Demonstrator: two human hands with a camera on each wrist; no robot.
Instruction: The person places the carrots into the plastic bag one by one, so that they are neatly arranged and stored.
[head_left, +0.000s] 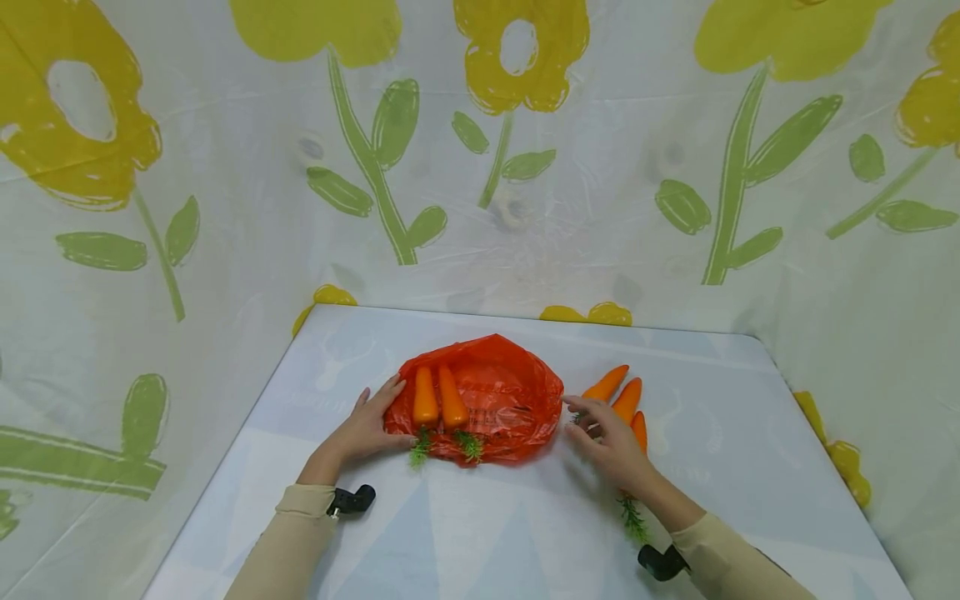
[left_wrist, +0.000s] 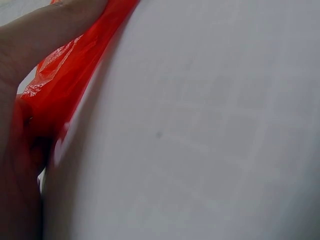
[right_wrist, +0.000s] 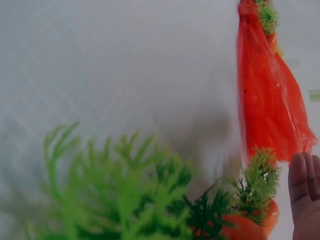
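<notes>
A red plastic bag (head_left: pixel 510 392) lies spread on the table with two orange carrots, a left carrot (head_left: pixel 425 400) and a right carrot (head_left: pixel 452 402), on it. Their green tops point toward the near edge. My left hand (head_left: pixel 365 429) rests against the bag's left side, thumb and index finger apart along its edge. In the left wrist view the red plastic runs beside the fingers. My right hand (head_left: pixel 611 442) reaches to the bag's right edge, index fingertip right at the plastic. In the right wrist view its fingers (right_wrist: pixel 305 180) look straight, their tips close to the bag.
Several more carrots (head_left: pixel 628 400) lie right of the bag, partly hidden by the right hand. Their leafy tops (right_wrist: pixel 120 190) fill the bottom of the right wrist view. The pale table (head_left: pixel 465 533) meets a flower-printed curtain (head_left: pixel 600 208) behind and at both sides.
</notes>
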